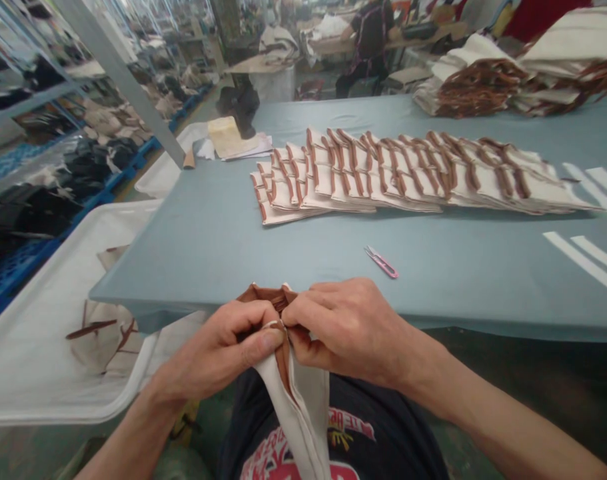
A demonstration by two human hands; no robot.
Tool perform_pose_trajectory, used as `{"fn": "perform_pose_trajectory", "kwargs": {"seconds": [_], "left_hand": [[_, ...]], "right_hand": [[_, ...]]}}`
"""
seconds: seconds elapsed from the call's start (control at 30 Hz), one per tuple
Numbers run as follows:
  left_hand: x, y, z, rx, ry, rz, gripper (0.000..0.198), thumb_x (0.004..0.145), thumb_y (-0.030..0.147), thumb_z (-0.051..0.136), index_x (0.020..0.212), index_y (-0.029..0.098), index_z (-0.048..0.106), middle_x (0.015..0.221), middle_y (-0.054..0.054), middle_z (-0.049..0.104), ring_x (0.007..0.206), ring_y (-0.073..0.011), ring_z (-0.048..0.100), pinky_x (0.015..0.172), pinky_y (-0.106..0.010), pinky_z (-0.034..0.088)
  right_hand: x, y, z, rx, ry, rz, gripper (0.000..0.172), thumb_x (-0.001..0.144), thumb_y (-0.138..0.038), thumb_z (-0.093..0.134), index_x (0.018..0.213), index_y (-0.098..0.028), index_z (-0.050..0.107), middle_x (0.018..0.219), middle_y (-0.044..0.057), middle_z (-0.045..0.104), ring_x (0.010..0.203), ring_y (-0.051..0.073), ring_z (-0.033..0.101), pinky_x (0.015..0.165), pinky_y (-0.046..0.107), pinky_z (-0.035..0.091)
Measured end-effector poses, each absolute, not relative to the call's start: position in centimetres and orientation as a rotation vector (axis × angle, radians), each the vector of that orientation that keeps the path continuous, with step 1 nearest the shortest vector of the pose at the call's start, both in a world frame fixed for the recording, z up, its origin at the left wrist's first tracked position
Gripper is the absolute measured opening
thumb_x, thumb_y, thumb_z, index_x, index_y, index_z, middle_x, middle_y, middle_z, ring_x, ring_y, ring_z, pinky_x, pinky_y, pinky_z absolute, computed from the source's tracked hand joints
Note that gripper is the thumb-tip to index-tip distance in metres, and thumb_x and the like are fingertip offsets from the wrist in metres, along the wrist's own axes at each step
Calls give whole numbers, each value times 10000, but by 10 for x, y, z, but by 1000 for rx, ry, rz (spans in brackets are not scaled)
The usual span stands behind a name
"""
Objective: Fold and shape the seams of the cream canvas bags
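A cream fabric piece with brown lining (306, 413) hangs in front of my body, its upper end bunched near the table's front edge. My left hand (233, 347) pinches its left side between thumb and fingers. Pressed close beside it, my right hand (338, 330) grips the same piece at the top, fingers curled. Pink-handled thread snips (382, 262) lie on the blue-grey table (208, 220) beyond my hands. Behind them, a long overlapping row of cream and brown fabric pieces (398, 173) stretches across the table.
Folded fabric stacks (478, 80) stand at the back right. White strips (583, 263) lie at the right. A white bin (48, 417) with fabric pieces is at the left, below a slanted metal post (128, 73). A person (370, 40) is beyond the table.
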State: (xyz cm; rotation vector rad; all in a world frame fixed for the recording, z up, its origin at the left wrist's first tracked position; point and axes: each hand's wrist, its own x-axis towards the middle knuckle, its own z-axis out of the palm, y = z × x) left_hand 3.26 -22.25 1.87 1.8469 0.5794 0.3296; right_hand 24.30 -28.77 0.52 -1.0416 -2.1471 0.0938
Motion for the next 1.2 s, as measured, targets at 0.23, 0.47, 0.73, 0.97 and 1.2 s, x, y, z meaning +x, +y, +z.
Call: {"fn": "perform_pose_trajectory", "kwargs": {"seconds": [0.23, 0.47, 0.73, 0.97, 1.2], "left_hand": [[35, -235, 5, 1723, 590, 223, 533, 1010, 597, 557, 705, 160, 584, 647, 3, 579, 591, -118, 477, 550, -217, 391], [30, -238, 4, 1750, 431, 297, 539, 1066, 545, 523, 777, 134, 716, 691, -47, 709, 623, -133, 627, 604, -219, 471], [24, -237, 4, 1865, 399, 364, 518, 1086, 498, 506, 774, 149, 727, 717, -40, 708, 672, -134, 639, 667, -221, 491], [20, -239, -6, 1758, 452, 341, 525, 1072, 539, 513, 768, 155, 704, 712, -46, 727, 652, -145, 651, 626, -227, 494], [21, -239, 6, 1864, 436, 276, 504, 1118, 472, 430, 834, 178, 724, 809, -17, 735, 783, -127, 692, 765, -189, 497]], "right_hand": [[246, -289, -5, -993, -2076, 314, 170, 892, -105, 537, 793, -186, 649, 698, -2, 715, 588, 117, 577, 577, 255, 368], [251, -293, 0, -1066, -1899, 984, 115, 787, -92, 578, 755, -187, 633, 646, -58, 629, 557, 78, 496, 564, 203, 361], [248, -290, 3, -1004, -1778, 1263, 103, 790, -85, 574, 769, -177, 615, 656, -74, 559, 564, 67, 446, 553, 171, 376], [244, -299, 3, -1063, -1902, 921, 92, 818, -104, 641, 843, -193, 649, 740, -36, 680, 651, 103, 582, 651, 215, 449], [245, -298, 1, -1062, -1877, 907, 84, 807, -108, 669, 809, -189, 649, 702, -48, 674, 624, 92, 582, 620, 204, 430]]}}
